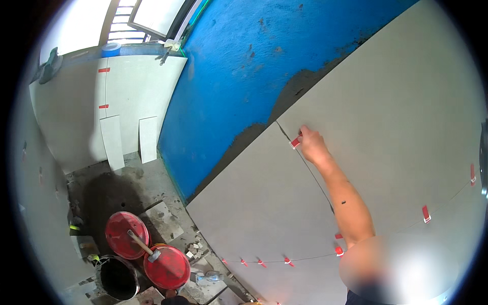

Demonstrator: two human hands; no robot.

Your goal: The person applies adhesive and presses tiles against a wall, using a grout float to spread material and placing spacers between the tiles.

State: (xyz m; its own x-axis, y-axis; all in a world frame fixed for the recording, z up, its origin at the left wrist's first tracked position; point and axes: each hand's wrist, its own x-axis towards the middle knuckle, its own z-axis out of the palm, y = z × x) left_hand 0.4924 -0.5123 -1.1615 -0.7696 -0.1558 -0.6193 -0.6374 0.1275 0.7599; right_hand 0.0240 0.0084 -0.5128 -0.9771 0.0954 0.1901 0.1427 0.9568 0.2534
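Note:
My right hand (313,146) reaches up from the lower right, fingers closed on a red tile-levelling wedge (297,141). The wedge sits at a white clip in the narrow joint between two large grey wall tiles, the left tile (249,203) and the right tile (401,112). This joint is near the tiles' upper edge, below grey mortar (297,91) on the blue wall (223,86). Farther down the same joint, my forearm passes close to another red wedge (339,251). A blurred patch covers the arm above the elbow. My left hand is not in view.
Two red buckets (127,235) stand low at the left, with a hammer (144,246) across them. Beside them is a black bucket (118,278). Tile offcuts (162,221) and rubble lie on the floor. Two narrow tile strips (112,142) lean below a window.

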